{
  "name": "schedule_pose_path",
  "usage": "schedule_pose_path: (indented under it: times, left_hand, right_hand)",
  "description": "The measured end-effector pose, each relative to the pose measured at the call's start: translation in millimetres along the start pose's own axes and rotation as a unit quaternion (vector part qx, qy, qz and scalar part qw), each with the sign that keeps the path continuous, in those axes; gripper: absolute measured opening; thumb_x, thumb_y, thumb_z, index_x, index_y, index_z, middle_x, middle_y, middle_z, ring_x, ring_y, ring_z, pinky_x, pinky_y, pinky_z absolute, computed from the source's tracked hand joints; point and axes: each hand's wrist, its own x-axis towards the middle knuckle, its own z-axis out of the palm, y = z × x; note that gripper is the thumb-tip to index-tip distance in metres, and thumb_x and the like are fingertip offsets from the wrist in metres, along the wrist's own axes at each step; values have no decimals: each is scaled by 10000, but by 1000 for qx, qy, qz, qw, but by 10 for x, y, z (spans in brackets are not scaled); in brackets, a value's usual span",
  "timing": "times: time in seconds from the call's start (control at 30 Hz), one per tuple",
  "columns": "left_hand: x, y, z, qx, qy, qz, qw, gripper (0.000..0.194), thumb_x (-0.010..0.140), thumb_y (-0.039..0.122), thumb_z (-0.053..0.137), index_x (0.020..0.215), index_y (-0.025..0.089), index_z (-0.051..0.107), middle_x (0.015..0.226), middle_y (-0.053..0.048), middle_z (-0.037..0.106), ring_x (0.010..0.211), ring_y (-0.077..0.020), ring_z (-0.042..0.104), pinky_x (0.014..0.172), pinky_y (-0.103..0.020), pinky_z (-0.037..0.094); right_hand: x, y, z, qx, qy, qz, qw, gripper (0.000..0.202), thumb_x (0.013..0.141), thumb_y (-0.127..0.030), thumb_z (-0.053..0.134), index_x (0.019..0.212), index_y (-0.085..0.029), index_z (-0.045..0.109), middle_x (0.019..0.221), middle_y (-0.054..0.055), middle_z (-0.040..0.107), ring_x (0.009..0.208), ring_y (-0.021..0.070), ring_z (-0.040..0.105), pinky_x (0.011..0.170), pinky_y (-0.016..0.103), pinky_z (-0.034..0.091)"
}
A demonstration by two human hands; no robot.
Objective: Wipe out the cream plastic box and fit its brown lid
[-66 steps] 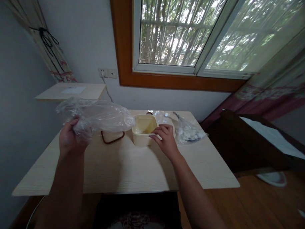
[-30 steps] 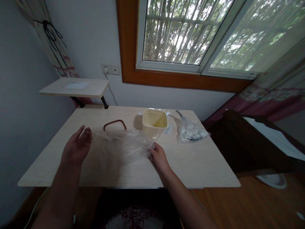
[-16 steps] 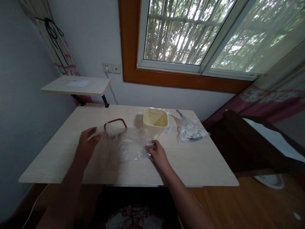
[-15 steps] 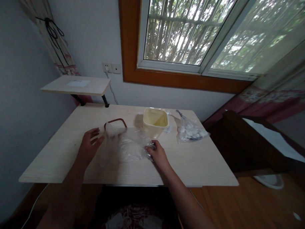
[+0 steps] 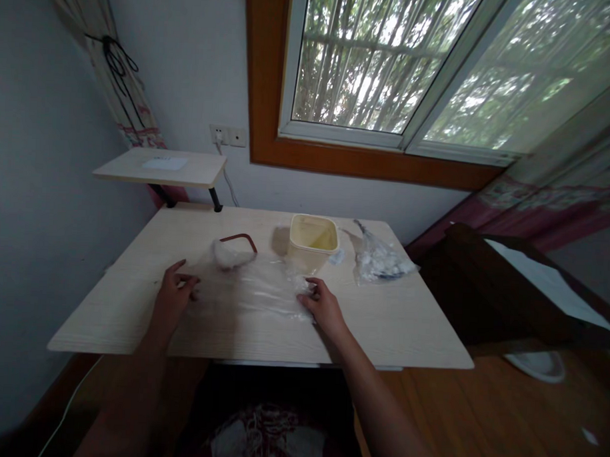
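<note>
A clear plastic bag point(image 5: 263, 287) lies stretched out across the table in front of me. My right hand point(image 5: 325, 308) pinches its gathered right end between thumb and fingers. At the bag's left edge, my left hand point(image 5: 174, 296) has its thumb and forefinger drawn together on the thin film, the other fingers loosely bent. Behind the bag stands a pale yellow plastic tub point(image 5: 312, 245), its open top facing up. A reddish-brown rounded rim point(image 5: 244, 238) shows beyond the bag, its near side covered by film, so I cannot tell the whole object.
Another clear bag point(image 5: 381, 261) with whitish contents sits at the table's right rear. A small raised shelf point(image 5: 201, 175) with a paper slip stands at the back left. Beyond the table's right edge is dark furniture point(image 5: 503, 295) with a white sheet.
My left hand has moved slightly left and down, its fingers closing on the bag's edge. The bag now lies flatter and more drawn out. My right hand keeps its hold.
</note>
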Motion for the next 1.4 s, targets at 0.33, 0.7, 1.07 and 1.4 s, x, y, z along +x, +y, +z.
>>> schedule_pose_path:
  times: [0.33, 0.7, 1.07, 1.4]
  left_hand:
    - [158, -23, -124, 160, 133, 188, 960, 450, 826, 307, 617, 1253, 164, 607, 1216, -142, 553, 1077, -261, 604, 1004, -465, 493]
    - [-482, 336, 724, 180, -97, 446, 871, 328, 964, 239, 473, 1259, 181, 602, 1323, -109, 606, 1349, -249, 473, 1165, -500, 371]
    - [-611, 170, 924, 292, -198, 454, 818, 452, 996, 393, 433, 1414, 245, 521, 1530, -107, 454, 1448, -285, 371, 1187, -567, 270]
    - [-587, 195, 882, 274, -230, 453, 817, 438, 980, 392, 462, 1378, 234, 551, 1528, -124, 451, 1467, -293, 334, 1192, -573, 251]
  right_hand:
    - [-70, -236, -48, -61, 42, -106, 992, 298, 922, -307, 525, 1171, -204, 652, 977, 62, 697, 700, 164, 606, 727, 313, 509]
    - [373, -847, 331, -142, -19, -217, 966, 536, 983, -290, 443, 1508, -209, 377, 1535, 96, 442, 1391, 227, 454, 1120, 406, 426]
    - [273, -610, 217, -219, 52, -127, 966, 541, 990, -280, 431, 1515, -179, 342, 1506, 134, 474, 1297, 278, 557, 1060, 435, 492]
    - [79, -788, 446, -254, -59, -318, 912, 509, 884, -134, 513, 1388, -202, 544, 1485, 102, 494, 1329, 254, 478, 1127, 427, 421]
